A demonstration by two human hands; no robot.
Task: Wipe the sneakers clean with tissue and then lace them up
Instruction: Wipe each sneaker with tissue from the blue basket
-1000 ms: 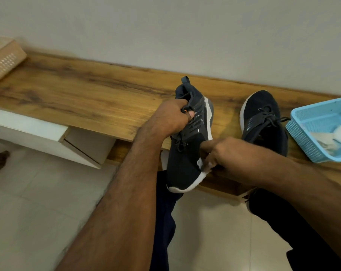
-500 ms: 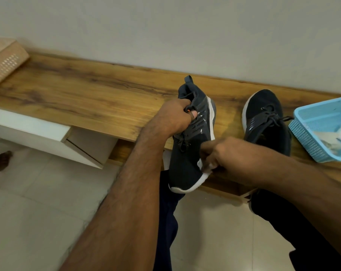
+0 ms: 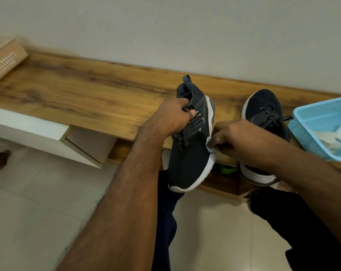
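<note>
A dark navy sneaker with a white sole (image 3: 191,153) is held up off the wooden bench (image 3: 91,98), toe pointing toward me. My left hand (image 3: 171,118) grips it at the collar and tongue. My right hand (image 3: 230,135) pinches a small white tissue (image 3: 210,147) against the sneaker's white sole edge on its right side. The second dark sneaker (image 3: 263,112) stands on the bench just right of the first, its laces tied, its near part hidden behind my right forearm.
A light blue plastic basket (image 3: 304,133) with used tissues sits at the bench's right end. A beige perforated basket (image 3: 3,59) lies at the far left. White drawer units hang under the bench; tiled floor and my dark-trousered legs are below.
My right hand with the tissue has slid a little further up along the sneaker's white sole edge. The left hand keeps its grip on the collar.
</note>
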